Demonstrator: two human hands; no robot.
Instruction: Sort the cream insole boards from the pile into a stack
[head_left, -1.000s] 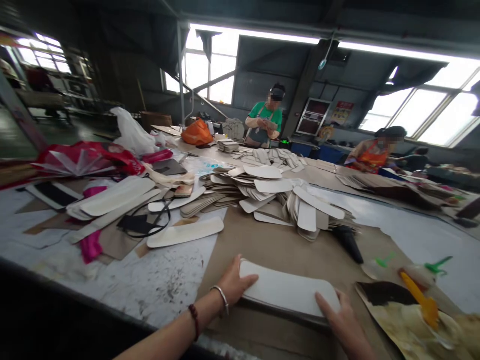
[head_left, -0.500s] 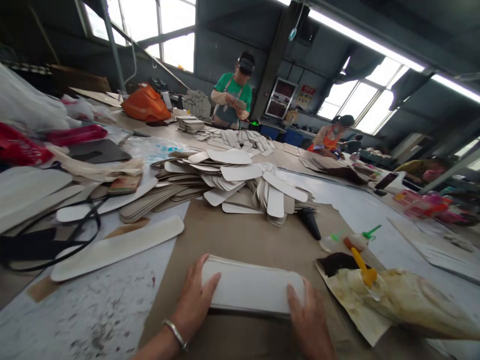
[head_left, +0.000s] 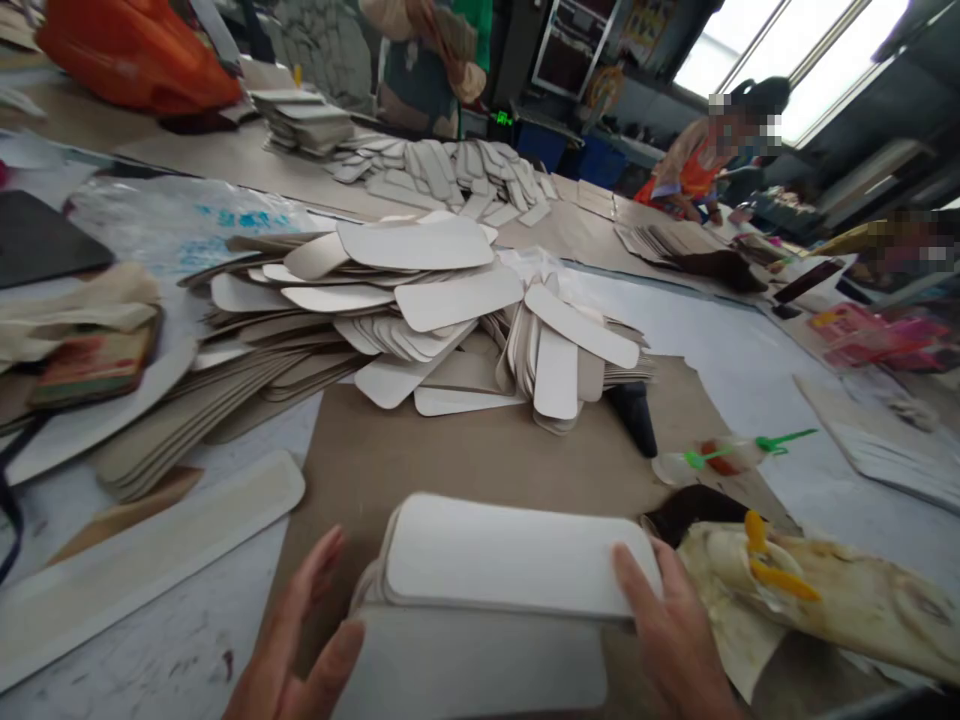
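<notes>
A stack of white, round-cornered card pieces point(head_left: 517, 555) lies on brown paper point(head_left: 465, 450) just in front of me. Its top part is lifted and slid back off a bottom sheet point(head_left: 480, 665). My right hand point(head_left: 675, 640) grips the stack's right end, thumb on top. My left hand point(head_left: 292, 640) sits at the stack's left end with fingers spread. Its thumb rests on the bottom sheet, and it holds nothing.
A large heap of the same white pieces point(head_left: 420, 300) fills the table's middle. A long white strip point(head_left: 150, 550) lies at left. At right are glue-smeared paper with a yellow brush point(head_left: 780, 580) and a green-nozzled bottle point(head_left: 720, 455). Two co-workers point(head_left: 705, 150) work across the table.
My head has dropped and moved closer to the table. My left hand has come off the stack's left end and spread open. The stack's top part has shifted off the bottom sheet.
</notes>
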